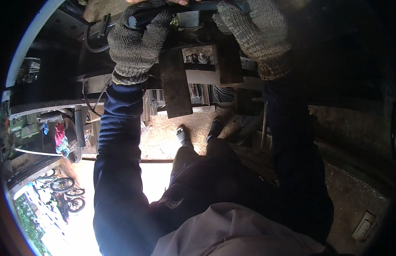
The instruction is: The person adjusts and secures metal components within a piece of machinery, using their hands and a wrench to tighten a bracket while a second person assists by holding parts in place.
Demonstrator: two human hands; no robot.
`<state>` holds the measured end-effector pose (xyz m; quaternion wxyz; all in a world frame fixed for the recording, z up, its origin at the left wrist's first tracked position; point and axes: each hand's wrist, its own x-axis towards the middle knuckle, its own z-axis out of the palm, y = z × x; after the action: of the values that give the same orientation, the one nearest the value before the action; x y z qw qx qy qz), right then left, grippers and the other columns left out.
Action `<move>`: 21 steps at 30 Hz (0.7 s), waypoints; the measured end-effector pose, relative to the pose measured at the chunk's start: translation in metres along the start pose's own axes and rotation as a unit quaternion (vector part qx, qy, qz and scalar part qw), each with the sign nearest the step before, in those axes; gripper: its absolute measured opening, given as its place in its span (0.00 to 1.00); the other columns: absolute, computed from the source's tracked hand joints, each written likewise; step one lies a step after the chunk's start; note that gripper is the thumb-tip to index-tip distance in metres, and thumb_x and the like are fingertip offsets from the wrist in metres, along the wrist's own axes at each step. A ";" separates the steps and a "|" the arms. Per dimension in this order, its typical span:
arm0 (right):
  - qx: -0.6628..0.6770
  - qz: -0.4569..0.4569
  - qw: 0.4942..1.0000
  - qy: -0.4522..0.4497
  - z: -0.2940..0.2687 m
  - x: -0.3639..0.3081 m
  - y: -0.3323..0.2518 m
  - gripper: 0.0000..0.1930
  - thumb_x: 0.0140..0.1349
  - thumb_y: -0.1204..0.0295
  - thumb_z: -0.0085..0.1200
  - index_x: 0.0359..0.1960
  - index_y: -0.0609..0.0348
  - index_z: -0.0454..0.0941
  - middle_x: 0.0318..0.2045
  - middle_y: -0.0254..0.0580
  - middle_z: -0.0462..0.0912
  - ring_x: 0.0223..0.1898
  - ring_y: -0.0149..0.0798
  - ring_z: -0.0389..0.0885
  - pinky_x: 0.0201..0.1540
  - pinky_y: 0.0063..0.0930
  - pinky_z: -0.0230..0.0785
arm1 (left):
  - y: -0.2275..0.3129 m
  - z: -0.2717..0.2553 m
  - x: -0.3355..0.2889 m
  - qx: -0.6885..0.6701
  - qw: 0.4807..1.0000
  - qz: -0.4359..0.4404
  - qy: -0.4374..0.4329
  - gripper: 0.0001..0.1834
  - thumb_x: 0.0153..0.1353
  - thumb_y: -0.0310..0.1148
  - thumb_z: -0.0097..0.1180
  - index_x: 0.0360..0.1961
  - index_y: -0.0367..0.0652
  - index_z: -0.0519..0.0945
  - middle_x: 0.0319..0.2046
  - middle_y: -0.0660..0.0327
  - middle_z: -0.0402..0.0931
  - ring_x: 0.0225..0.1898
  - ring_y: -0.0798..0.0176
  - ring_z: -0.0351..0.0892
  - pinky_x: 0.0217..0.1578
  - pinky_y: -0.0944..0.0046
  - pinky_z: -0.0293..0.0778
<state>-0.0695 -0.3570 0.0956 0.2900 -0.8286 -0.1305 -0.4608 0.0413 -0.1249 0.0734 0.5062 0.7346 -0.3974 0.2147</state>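
Dark bar [202,6] gripped by left gloved hand [140,45], top of view.
Right gloved hand [260,36] placed along it, grip can't be told; dark plates [176,91] seen below, between hands; bicycles [63,184] at lower left.

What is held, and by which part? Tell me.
The left hand holds a dark bar near its visible end; whether the right hand grips it can't be told.

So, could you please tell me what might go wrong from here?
Another person's bare fingers at the top edge are close to the dark bar and might be pinched if it shifts. Should the left gloved hand lose its grip on that bar, it could perhaps fall toward the wearer's feet, visible below.
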 end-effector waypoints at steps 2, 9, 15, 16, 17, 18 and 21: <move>0.010 0.009 1.000 0.000 0.001 0.000 0.000 0.14 0.63 0.73 0.65 0.49 0.60 0.80 0.42 0.47 0.84 0.43 0.43 0.85 0.47 0.34 0.78 | 0.001 0.001 0.000 -0.014 1.000 -0.018 0.003 0.16 0.63 0.31 0.69 0.50 0.36 0.84 0.42 0.56 0.87 0.40 0.65 0.86 0.44 0.65 0.80; 0.014 0.029 0.999 -0.011 -0.002 0.000 -0.003 0.14 0.64 0.73 0.64 0.50 0.61 0.79 0.41 0.46 0.83 0.40 0.40 0.85 0.44 0.32 0.78 | 0.005 0.002 -0.001 -0.011 0.999 -0.045 0.010 0.14 0.64 0.30 0.68 0.49 0.37 0.84 0.40 0.57 0.87 0.38 0.66 0.85 0.43 0.66 0.80; 0.012 0.037 0.999 -0.008 -0.001 -0.002 -0.001 0.14 0.63 0.73 0.65 0.49 0.60 0.80 0.42 0.46 0.84 0.41 0.41 0.85 0.45 0.33 0.78 | 0.001 0.003 -0.001 -0.024 0.999 -0.022 0.004 0.13 0.64 0.30 0.68 0.48 0.37 0.84 0.39 0.58 0.87 0.39 0.66 0.86 0.43 0.66 0.80; -0.003 0.019 1.000 -0.002 -0.001 -0.001 0.000 0.14 0.63 0.73 0.66 0.49 0.60 0.80 0.42 0.47 0.84 0.42 0.42 0.85 0.46 0.33 0.78 | 0.000 0.003 -0.001 -0.028 0.999 -0.022 0.003 0.13 0.64 0.30 0.68 0.48 0.38 0.84 0.39 0.58 0.87 0.39 0.66 0.86 0.43 0.66 0.80; -0.009 0.011 1.000 -0.001 -0.001 -0.001 -0.001 0.14 0.63 0.73 0.66 0.48 0.60 0.80 0.42 0.47 0.84 0.42 0.43 0.85 0.46 0.33 0.78 | 0.001 0.003 -0.001 -0.008 1.000 -0.020 0.005 0.13 0.64 0.30 0.67 0.49 0.38 0.84 0.39 0.58 0.87 0.39 0.65 0.86 0.43 0.65 0.80; -0.014 0.004 1.000 0.000 -0.001 0.000 -0.001 0.14 0.63 0.73 0.66 0.48 0.59 0.80 0.42 0.47 0.84 0.42 0.43 0.85 0.46 0.34 0.78 | 0.003 0.002 -0.001 0.013 1.000 -0.019 0.007 0.13 0.64 0.30 0.67 0.49 0.38 0.84 0.39 0.58 0.88 0.39 0.65 0.86 0.43 0.65 0.80; -0.031 -0.004 1.000 -0.001 -0.002 -0.001 -0.001 0.14 0.62 0.74 0.67 0.48 0.59 0.80 0.42 0.47 0.84 0.43 0.44 0.85 0.46 0.34 0.78 | 0.007 0.002 -0.001 0.015 1.000 -0.015 0.009 0.13 0.64 0.30 0.67 0.49 0.39 0.84 0.39 0.57 0.88 0.39 0.65 0.86 0.44 0.64 0.80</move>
<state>-0.0718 -0.3576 0.0958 0.2624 -0.8371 -0.1197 -0.4649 0.0352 -0.1281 0.0760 0.5016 0.7464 -0.3782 0.2195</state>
